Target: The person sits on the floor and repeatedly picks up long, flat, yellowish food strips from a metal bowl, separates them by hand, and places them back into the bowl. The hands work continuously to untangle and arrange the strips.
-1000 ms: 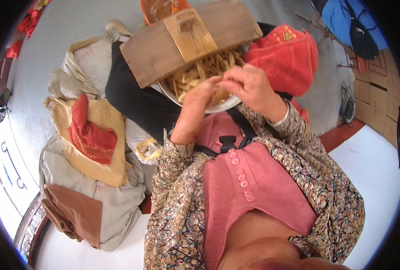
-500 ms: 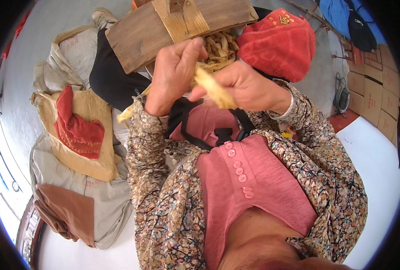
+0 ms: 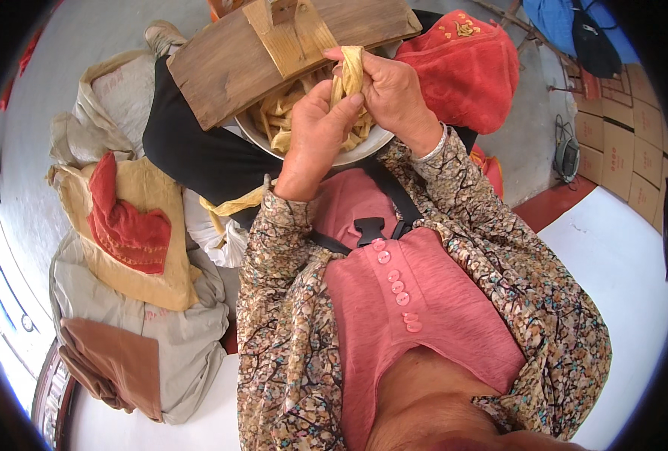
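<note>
A pale yellow, fibrous-looking strip (image 3: 353, 66) is looped over near my fingertips; I cannot tell its exact material. My left hand (image 3: 315, 135) is closed, pinching the strip's lower part between thumb and fingers. Beside it, the thumb and fingers of my right hand (image 3: 398, 90) grip the upper bend. Both hands are raised over a white bowl (image 3: 383, 139) holding several similar twisted strips (image 3: 279, 120). Another yellow strip (image 3: 238, 203) lies by my left cuff, running over a white bag.
A wooden board (image 3: 217, 71) with a block fixed on it covers the bowl's far side. Red cloth (image 3: 465, 75) lies to the right. Sacks (image 3: 135, 233) with red cloth (image 3: 127, 218) and brown cloth (image 3: 116, 368) are at left. Cardboard boxes (image 3: 623, 154) stand far right.
Both hands have moved up and come together at the strip, which was stretched and blurred between them and is now bent in a loop. More of the bowl shows.
</note>
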The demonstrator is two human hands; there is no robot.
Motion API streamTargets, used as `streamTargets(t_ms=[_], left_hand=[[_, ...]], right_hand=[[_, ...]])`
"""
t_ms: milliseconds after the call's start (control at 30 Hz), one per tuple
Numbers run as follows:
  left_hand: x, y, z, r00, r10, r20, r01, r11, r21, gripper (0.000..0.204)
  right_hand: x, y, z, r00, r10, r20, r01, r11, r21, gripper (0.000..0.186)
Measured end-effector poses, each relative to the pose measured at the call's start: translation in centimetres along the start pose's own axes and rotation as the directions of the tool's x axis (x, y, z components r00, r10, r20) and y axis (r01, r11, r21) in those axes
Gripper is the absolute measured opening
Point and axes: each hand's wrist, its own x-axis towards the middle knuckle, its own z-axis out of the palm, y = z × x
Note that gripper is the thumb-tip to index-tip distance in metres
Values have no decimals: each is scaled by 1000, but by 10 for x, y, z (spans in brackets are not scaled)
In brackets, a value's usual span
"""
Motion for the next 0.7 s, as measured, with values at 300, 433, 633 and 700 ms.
streamTargets(t_ms=[300,433,633,700], left_hand=[[-25,-12,-14,730,601,326,-380,-39,924,26],[-19,-24,-8,724,660,204,-409,172,896,38],[-19,-9,-2,816,567,115,-422,446,789,41],[-23,10,10,872,490,24,-319,528,787,32]], right_hand=[[-33,43,15,831,159,533,-461,734,499,35],[-40,31,9,597,135,791,-798,-4,603,34],[-29,38,6,824,190,534,-549,502,668,18],[-23,26,10,949,118,292,-277,757,592,13]])
